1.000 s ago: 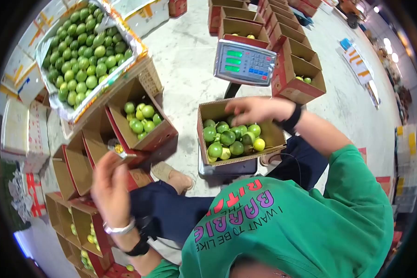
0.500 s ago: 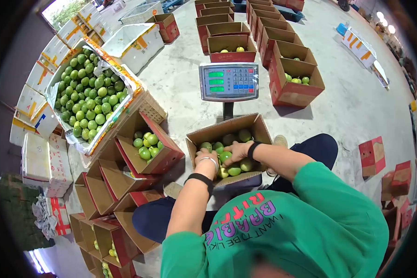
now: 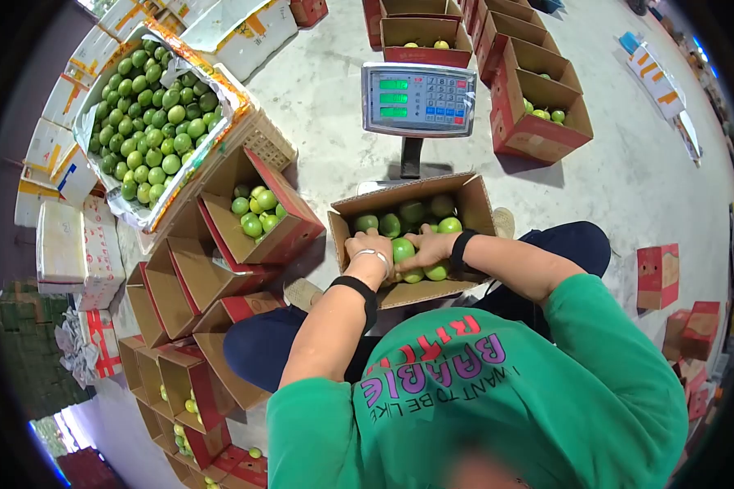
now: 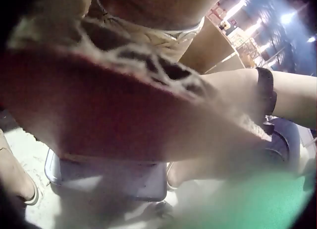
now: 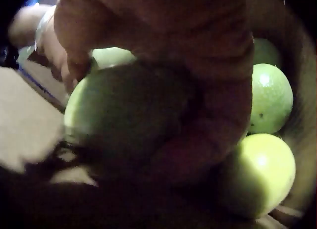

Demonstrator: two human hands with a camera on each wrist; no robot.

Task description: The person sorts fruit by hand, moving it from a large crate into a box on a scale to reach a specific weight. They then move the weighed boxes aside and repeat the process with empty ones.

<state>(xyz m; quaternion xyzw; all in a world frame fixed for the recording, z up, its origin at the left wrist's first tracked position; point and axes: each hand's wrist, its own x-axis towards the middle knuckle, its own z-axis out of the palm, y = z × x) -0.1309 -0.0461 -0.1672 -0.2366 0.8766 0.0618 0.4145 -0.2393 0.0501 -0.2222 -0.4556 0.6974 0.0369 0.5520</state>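
Observation:
An open cardboard box point(image 3: 436, 293) with round green fruit, which look like passion fruit, stands on a scale in front of the person. Both hands reach into it. In the right wrist view, the thumb and fingers of the right hand point(image 3: 432, 243) curl round a green fruit point(image 5: 129, 105). Two paler fruits, one green point(image 5: 271, 98) and one yellow-green point(image 5: 265, 174), lie beside that hand. The left hand point(image 3: 369, 246), with a bracelet at its wrist, is down among the fruit near the left wall; its fingertips are hidden. The box wall point(image 4: 109, 110) blocks the left wrist view.
Behind the box rises the scale's display point(image 3: 420, 98) with green readouts. A lined crate point(image 3: 232, 122) heaped with green fruit stands at left. Cartons point(image 3: 285, 224), some holding fruit, line the left side, and more point(image 3: 542, 134) stand back right. The person's knees flank the box.
A second ago the left hand was raised over the left cartons and the right hovered above the box. Both came down into the box by half a second ago and remain there.

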